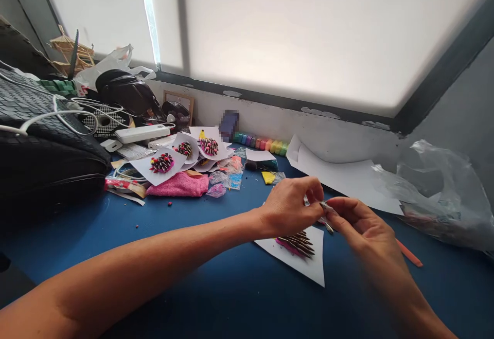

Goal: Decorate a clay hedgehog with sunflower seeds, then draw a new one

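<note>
My left hand (293, 206) reaches across from the left with its fingers pinched together. Facing it, my right hand (366, 228) pinches with thumb and forefinger. Between them is a small crinkled clear plastic packet (328, 209), gripped by both hands; its contents are hard to make out. Under my left hand lies a white sheet (309, 267) bearing a purple clay shape (287, 247) stuck with rows of dark striped seeds (303, 243), partly covered by the hand. A loose seed (329, 228) shows just below the fingers.
Several papers with finished seed-and-clay figures (162, 163) lie at left behind a pink cloth (179, 184). Colourful clay tubs (266, 144) line the wall. A plastic bag (451, 200) and an orange stick (409, 253) lie right. A black woven bag (46, 159) stands far left.
</note>
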### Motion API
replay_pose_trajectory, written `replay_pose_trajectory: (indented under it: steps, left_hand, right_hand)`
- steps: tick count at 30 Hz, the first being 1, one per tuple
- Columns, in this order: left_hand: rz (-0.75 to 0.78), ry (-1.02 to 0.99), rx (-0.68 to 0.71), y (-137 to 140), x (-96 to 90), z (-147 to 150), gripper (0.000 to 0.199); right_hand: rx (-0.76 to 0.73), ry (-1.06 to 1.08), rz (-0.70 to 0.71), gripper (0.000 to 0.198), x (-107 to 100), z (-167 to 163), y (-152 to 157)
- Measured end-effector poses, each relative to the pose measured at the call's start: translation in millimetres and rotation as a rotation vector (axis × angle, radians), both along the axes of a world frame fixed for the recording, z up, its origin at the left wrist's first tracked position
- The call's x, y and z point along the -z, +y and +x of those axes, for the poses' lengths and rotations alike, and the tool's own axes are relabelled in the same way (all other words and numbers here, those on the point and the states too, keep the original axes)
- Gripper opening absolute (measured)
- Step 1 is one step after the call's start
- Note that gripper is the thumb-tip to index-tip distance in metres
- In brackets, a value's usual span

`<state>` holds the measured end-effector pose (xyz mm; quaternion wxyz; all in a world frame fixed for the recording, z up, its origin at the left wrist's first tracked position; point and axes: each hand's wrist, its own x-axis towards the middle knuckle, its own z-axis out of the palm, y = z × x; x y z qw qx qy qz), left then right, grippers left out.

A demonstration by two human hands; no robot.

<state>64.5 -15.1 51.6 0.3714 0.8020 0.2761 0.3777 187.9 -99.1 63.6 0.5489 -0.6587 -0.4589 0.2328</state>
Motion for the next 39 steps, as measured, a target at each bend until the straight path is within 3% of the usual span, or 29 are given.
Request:
replay_pose_trajectory:
  steps: [6, 11, 13, 17, 22, 29, 33, 36, 39]
  left_hand:
    - [-0.242, -0.182, 0.146, 6.1, 10.1, 6.0, 0.014]
    - [-0.63, -0.336, 0.358, 6.4, 3.0, 3.8, 0.019]
    - [-0.718, -0.36, 0.412, 7.3, -0.5, 1.2, 0.021]
    - [-0.669, -0.308, 0.468, 10.1, -3.9, -2.0, 0.02]
    - [-0.496, -0.184, 0.378, 10.3, -6.9, -5.0, 0.022]
    - [-0.457, -0.191, 0.33, 10.3, -8.5, -5.6, 0.017]
    - [-0.609, -0.208, 0.354, 6.3, -4.9, -5.3, 0.009]
    - [-0.827, -0.271, 0.396, 1.2, -0.1, -10.0, 0.023]
    - [-0.902, -0.359, 0.441, -3.1, 2.4, -18.1, 0.04]
  right_hand:
    - [0.046, -0.065, -0.004, 0.04, 5.4, 4.6, 2.5]
    - [0.021, -0.056, -0.018, 0.033, 2.7, 5.8, 2.3]
    - [0.023, -0.041, -0.011, 0.029, 0.0, 5.2, 1.6]
    - [-0.006, 0.039, -0.017, 0.021, -3.5, 4.6, -0.1]
    - [-0.089, 0.192, -0.019, 0.022, 2.1, 13.3, 1.0]
    - [-0.223, 0.314, -0.038, 0.033, 3.2, 22.6, 0.8]
    - [-0.225, 0.315, -0.059, 0.039, 1.7, 19.0, -0.8]
    - [-0.19, 0.25, -0.05, 0.044, 3.6, 16.2, -2.3]
    - [-0.184, 0.156, -0.049, 0.041, 3.1, 14.3, -3.9]
